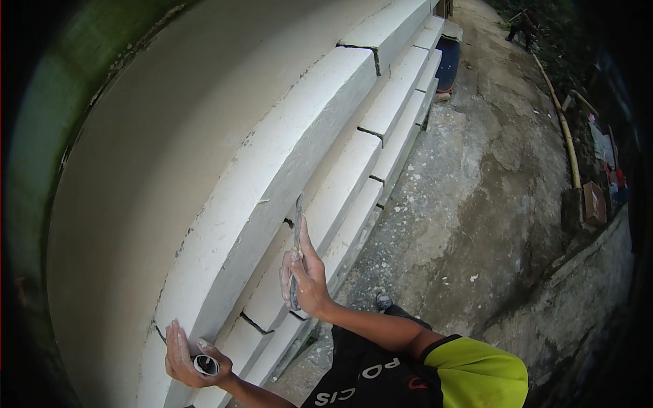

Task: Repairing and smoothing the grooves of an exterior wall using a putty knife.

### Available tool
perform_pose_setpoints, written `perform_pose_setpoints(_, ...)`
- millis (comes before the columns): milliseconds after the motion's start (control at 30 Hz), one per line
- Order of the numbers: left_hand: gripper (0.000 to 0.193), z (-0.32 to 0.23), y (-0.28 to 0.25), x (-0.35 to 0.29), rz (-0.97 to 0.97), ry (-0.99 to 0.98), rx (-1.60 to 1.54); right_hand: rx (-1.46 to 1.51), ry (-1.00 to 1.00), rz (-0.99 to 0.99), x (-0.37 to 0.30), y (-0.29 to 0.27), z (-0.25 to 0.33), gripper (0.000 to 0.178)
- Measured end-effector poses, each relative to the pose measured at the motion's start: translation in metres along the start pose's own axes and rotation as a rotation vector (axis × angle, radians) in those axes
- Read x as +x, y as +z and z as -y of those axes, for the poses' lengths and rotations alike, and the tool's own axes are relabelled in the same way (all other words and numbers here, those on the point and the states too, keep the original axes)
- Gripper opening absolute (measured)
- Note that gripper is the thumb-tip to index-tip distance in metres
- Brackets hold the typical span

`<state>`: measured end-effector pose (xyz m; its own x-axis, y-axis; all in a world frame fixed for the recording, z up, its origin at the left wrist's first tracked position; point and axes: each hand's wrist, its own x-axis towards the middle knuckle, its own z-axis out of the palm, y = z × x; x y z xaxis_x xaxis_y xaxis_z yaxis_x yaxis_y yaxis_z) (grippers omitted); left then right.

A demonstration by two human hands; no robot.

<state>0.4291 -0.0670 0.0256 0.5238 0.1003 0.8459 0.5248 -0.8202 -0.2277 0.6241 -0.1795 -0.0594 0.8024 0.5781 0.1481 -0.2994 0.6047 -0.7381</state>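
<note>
My left hand [178,360], dusted with white, closes around a small round container [206,365] with a pale rim and a dark inside. Its fingers rest against the lower end of a thick white ledge [272,146], beside a dark joint. Higher up and to the right, my right hand [313,282] grips a thin putty knife [298,221], seen nearly edge-on. The blade points up along the ledge's lower side, close to a dark gap [288,222]; I cannot tell whether it touches. White smears cover the fingers of my right hand.
Narrower white ledges [350,163] step down beside the thick one, split by dark joints. A beige wall surface [156,136] lies left. On the right runs a stained concrete path [469,170] with a blue barrel [447,64], a bamboo pole [568,143] and a cardboard box [594,202]. A person [524,28] is far off.
</note>
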Motion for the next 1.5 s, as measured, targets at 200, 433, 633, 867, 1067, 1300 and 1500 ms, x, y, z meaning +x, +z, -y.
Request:
perform_pose_setpoints(200,0.033,0.000,0.000,-0.001,0.002,0.000,-0.005,0.085,-0.090,-0.174,0.039,-0.010,0.028,0.062)
perform_pose_setpoints(433,0.034,0.001,-0.001,-0.002,-0.011,-0.009,-0.001,-0.052,-0.055,-0.030,0.013,-0.013,0.008,0.068)
perform_pose_setpoints(633,0.036,-0.003,0.000,0.000,-0.009,-0.021,-0.012,0.007,-0.107,-0.064,0.012,-0.007,0.002,0.067)
perform_pose_setpoints(867,0.034,-0.004,-0.004,0.000,0.011,-0.040,-0.012,0.034,-0.111,-0.131,0.046,-0.029,0.031,0.063)
perform_pose_setpoints(1067,0.034,-0.003,-0.001,0.000,-0.002,-0.057,-0.015,-0.070,-0.107,-0.084,0.022,-0.025,0.019,0.062)
perform_pose_setpoints(1300,0.033,-0.006,0.002,0.000,-0.016,-0.059,-0.017,0.033,-0.179,-0.216,0.084,-0.054,0.062,0.061)
perform_pose_setpoints(1500,0.033,-0.007,0.002,0.002,-0.024,-0.052,-0.020,0.044,-0.217,-0.118,0.088,-0.073,0.051,0.062)
